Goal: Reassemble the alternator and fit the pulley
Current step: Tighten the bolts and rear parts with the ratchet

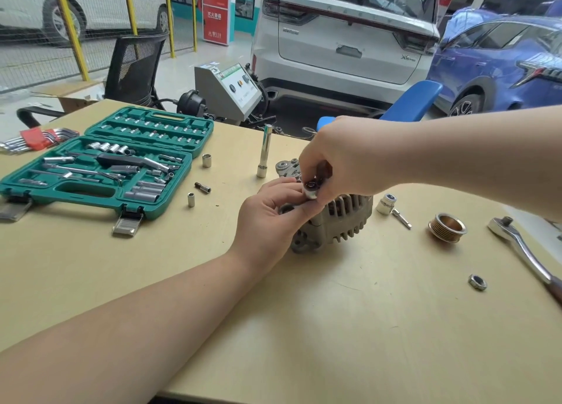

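Note:
The grey alternator (340, 218) lies on the wooden table (334, 312) at centre. My left hand (267, 218) grips its near left end, fingers curled over the housing. My right hand (343, 157) hovers just above and pinches a small silver socket (310, 189) with a dark opening, right over the alternator's top. The ribbed brass-coloured pulley (447, 227) sits apart on the table to the right. A hex nut (477, 282) lies nearer the front right.
An open green socket case (103, 166) lies at left, red hex keys (36, 139) behind it. Loose sockets (206, 160) and a tall extension socket (265, 151) stand mid-table. Another socket (386, 203), a bit (401, 218) and a ratchet (523, 248) lie at right. Chairs and cars are behind.

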The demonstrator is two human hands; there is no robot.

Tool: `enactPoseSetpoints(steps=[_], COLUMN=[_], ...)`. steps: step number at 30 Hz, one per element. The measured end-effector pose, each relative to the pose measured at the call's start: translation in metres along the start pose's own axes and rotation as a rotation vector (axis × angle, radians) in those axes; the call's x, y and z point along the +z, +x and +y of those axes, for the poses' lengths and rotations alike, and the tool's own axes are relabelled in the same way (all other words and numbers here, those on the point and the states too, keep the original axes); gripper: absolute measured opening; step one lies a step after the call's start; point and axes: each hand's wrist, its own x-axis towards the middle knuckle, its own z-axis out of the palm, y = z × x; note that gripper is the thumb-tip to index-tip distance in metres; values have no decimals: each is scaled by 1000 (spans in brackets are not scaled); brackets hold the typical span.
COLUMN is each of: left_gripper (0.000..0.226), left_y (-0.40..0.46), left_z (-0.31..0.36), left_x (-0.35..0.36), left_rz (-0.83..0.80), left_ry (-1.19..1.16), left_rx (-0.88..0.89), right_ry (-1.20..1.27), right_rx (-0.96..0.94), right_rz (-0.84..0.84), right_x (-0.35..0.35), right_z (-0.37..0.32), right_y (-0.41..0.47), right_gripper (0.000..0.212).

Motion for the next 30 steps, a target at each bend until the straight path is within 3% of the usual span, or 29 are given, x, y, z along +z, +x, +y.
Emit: enactPoseSetpoints(steps=[4, 9, 12, 16, 19, 24, 30], left_gripper=[14, 13, 12, 14, 14, 16, 16], left_y=[0, -1, 0, 0, -1, -1, -1], left_z=[0, -4, -5, -1, -2, -5, 0], left_x=[-2, -2, -1, -2, -3, -1, -1], left_rz=[-29, -25, -20, -35, -50, -9, -30], left_ry=[30, 61, 65, 66, 73, 30, 26], left_rx=[-1, -13, -18, 8, -6, -55, -10], right_ry=[11, 3, -20, -52, -87, -106, -206], right_rx=[26, 188, 163, -14, -48, 111, 37], right_rz=[-39, 25, 35, -77, -72, 21, -31], right_x=[-4, 11, 11, -5, -8, 6, 1], right_z=[0, -8, -8, -3, -1, -11, -12], right_y=[4, 10, 10, 6, 7, 10, 7], right_gripper=[24, 57, 45, 21, 27, 57, 37])
